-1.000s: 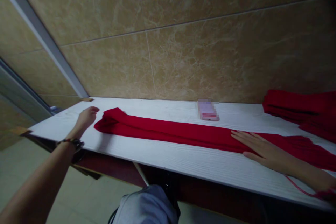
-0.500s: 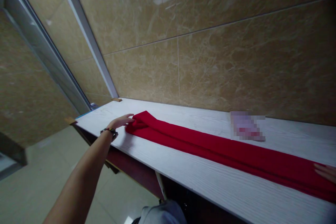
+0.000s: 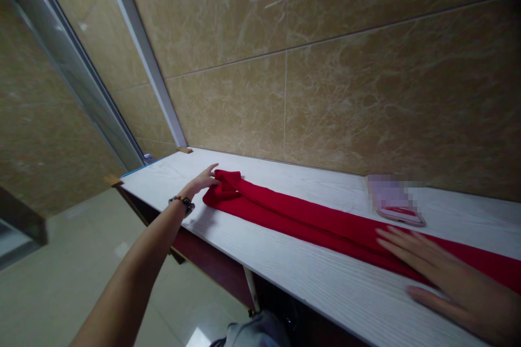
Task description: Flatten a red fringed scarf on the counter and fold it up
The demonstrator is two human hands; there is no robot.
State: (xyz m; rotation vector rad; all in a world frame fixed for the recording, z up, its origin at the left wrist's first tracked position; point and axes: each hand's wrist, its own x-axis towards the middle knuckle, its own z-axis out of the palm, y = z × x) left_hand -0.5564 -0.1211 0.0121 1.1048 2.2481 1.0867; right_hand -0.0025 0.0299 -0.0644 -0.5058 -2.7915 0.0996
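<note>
Nearest me, my right hand (image 3: 451,274) lies flat, palm down, fingers spread and released, gripping nothing. The fingers rest on the cloth (image 3: 325,222) and the thumb lies on the bare shelf (image 3: 285,265) in front of it.

The cloth is a deep, plain red, folded lengthwise into a long narrow band. It runs along the middle of the white wood-grain shelf from under my right hand away to the left. Soft ridges run down its length where the layers overlap, and it lies flat and fairly straight. Its far end is bunched into a small rumpled fold, raised a little off the board.

There my left hand (image 3: 199,181) reaches out on a straight arm, a beaded bracelet (image 3: 183,201) on the wrist. Its fingers are extended and loose, fingertips touching the bunched end of the cloth; I cannot tell whether they pinch any of it.

Behind the cloth, near the tan marble wall (image 3: 325,92), lies a blurred pinkish phone (image 3: 394,200), apart from the fabric.
</note>
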